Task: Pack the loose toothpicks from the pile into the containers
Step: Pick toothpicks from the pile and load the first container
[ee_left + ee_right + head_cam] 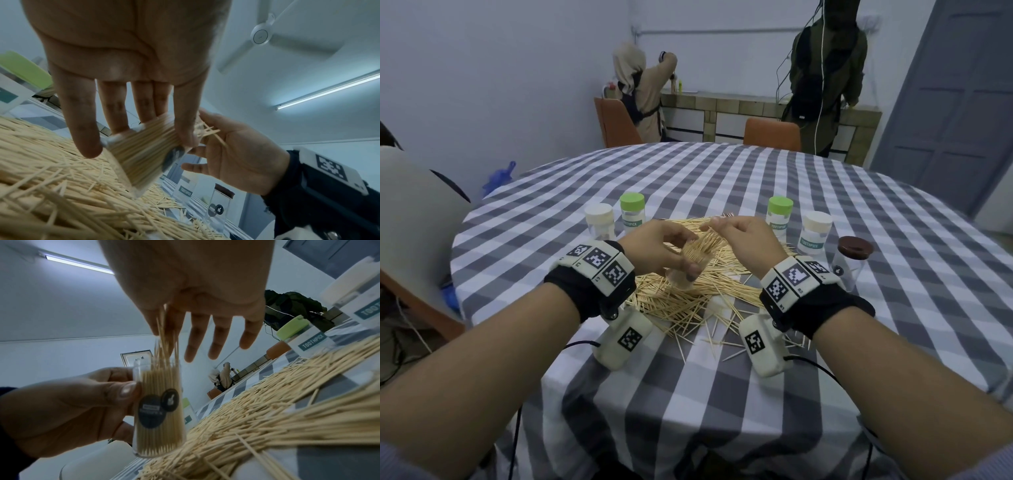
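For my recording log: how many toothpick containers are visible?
6: held jar in the left hand; white-lidded and green-lidded far left; green-lidded, white-lidded, brown-lidded far right. None looks hidden.

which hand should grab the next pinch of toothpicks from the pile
Right. The right hand only pinches a few toothpicks over the jar, which the left hand grips, so the left is occupied. The pile lies just below.

checked-cloth table [722, 178], toothpick pile [688, 298], five capped containers [632, 214]
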